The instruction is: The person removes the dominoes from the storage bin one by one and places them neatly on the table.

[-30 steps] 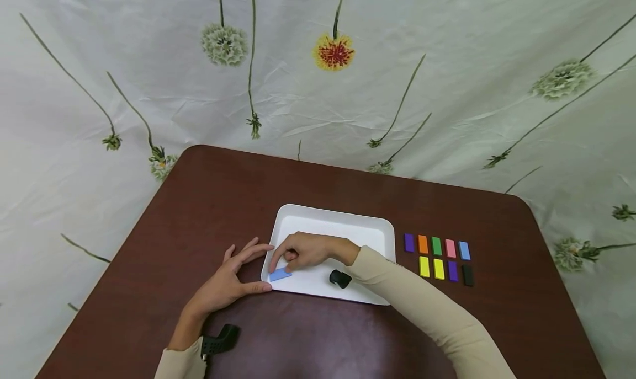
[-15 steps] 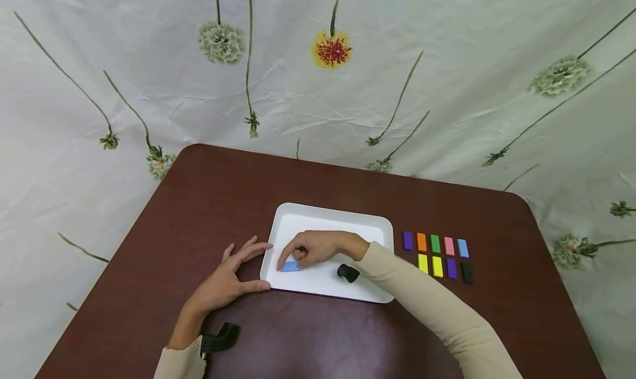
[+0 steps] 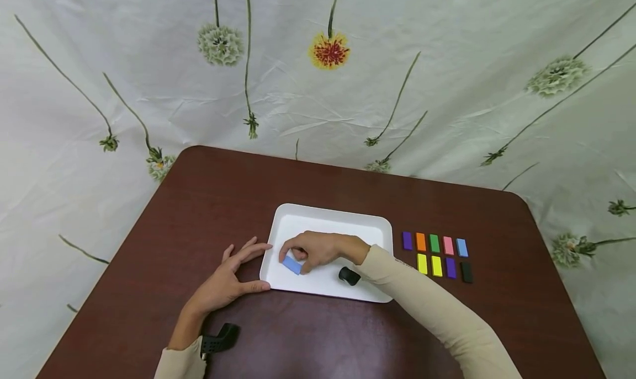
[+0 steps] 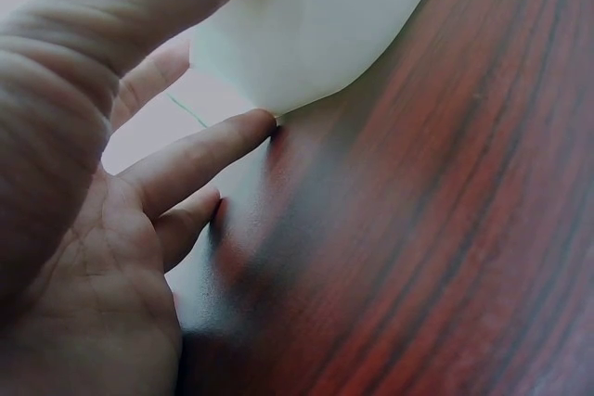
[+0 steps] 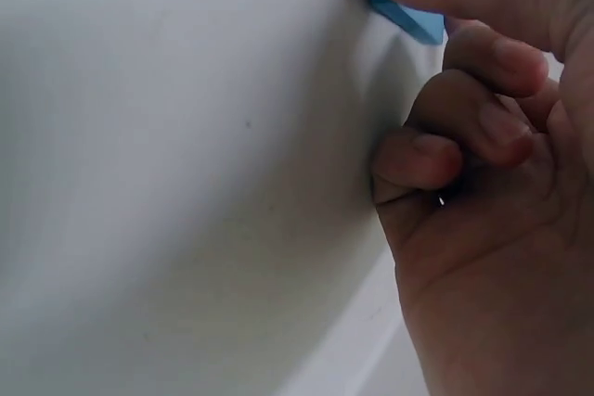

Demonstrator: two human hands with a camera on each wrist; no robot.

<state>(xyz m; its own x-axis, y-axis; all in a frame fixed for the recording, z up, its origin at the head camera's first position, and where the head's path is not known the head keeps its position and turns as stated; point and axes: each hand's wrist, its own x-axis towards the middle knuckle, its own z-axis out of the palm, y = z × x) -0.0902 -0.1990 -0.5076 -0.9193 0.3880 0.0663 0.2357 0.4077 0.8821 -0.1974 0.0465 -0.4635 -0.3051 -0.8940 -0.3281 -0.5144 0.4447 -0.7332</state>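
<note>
In the head view, my right hand [image 3: 318, 247] pinches a light blue rectangular block [image 3: 291, 265] by its ends, between thumb and index finger. The block is inside the white tray [image 3: 343, 293], toward its left end, and lies at a slant. From the right wrist view, part of the blue block [image 5: 408, 18] shows beside the thumb, with the other fingers curled toward the palm. My left hand [image 3: 226, 282] has its fingers spread, thumb and fingertips touching the tray's left edge. The left wrist view shows a fingertip right at the tray's corner [image 4: 316, 71].
Right of the tray, several coloured blocks lie in two rows on the dark wooden table [image 3: 223, 202], among them an orange block [image 3: 420, 241], a green block [image 3: 434, 244] and a black block [image 3: 466, 272]. A flower-printed cloth [image 3: 298, 81] hangs behind the table.
The blue block, held in my right hand, has moved right and slightly up from the tray's lower left corner, and turned to slope down to the right. My left hand stays put.
</note>
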